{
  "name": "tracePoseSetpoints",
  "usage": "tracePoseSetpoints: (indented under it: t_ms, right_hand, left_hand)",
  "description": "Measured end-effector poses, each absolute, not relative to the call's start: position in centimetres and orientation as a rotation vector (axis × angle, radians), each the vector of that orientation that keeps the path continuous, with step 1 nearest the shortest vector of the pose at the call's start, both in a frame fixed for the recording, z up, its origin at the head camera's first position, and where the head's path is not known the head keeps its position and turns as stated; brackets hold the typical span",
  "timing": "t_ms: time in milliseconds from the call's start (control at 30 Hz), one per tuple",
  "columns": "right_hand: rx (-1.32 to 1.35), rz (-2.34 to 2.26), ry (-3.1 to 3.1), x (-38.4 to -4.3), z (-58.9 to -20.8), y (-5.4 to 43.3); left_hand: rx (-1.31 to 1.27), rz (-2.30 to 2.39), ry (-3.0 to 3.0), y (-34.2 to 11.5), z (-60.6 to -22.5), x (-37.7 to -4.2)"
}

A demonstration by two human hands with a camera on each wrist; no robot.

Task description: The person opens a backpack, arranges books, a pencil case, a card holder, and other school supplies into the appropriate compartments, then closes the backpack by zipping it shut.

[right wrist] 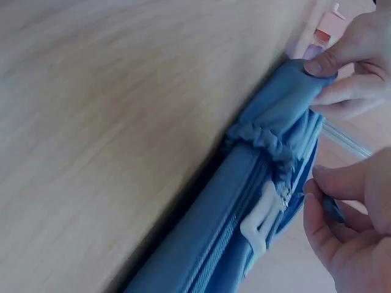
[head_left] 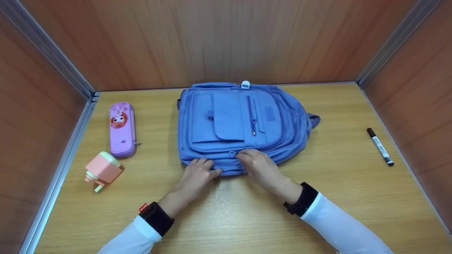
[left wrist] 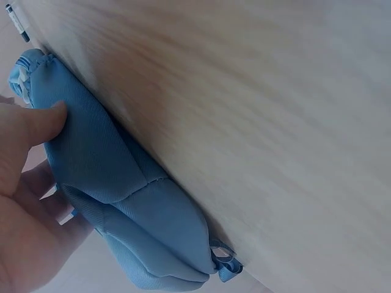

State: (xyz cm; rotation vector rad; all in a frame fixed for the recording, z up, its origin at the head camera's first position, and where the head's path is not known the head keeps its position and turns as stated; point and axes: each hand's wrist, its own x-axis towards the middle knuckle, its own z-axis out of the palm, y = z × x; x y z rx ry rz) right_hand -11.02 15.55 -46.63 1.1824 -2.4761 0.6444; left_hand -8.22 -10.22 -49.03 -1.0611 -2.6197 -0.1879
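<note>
A blue backpack (head_left: 229,120) lies flat on the table in the head view, its front pockets facing up and its top end toward the right. At its near side, my left hand (head_left: 197,174) grips the side pocket (left wrist: 91,146), thumb on the outer face and fingers over the upper edge. Just right of it, my right hand (head_left: 259,167) pinches a small dark blue zipper pull (right wrist: 332,209) between thumb and fingers. Close by is a pale triangular ring (right wrist: 259,220) on the bag's side, along the zipper track. The fingertips of my right hand are partly hidden in the head view.
On the left of the table lie a purple pencil case (head_left: 122,132) and a pink and green pencil sharpener (head_left: 104,167) with a crank. A black-capped marker (head_left: 380,146) lies at the right. Wooden panels (head_left: 226,42) enclose the back and sides.
</note>
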Motion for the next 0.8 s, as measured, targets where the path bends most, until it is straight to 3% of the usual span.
tracePoseSetpoints:
  t_ms: [267,800]
  right_hand:
    - [0.919,0.773,-2.62,-11.6,-45.8,18.4]
    - [0.852,0.745,-2.766,-11.3,-45.1,22.0]
  left_hand:
    - [-1.048,-0.162,-2.575,-10.1,-49.2,-8.5]
    - [-0.96,-0.138,-2.595,-12.3,-49.1,-9.7]
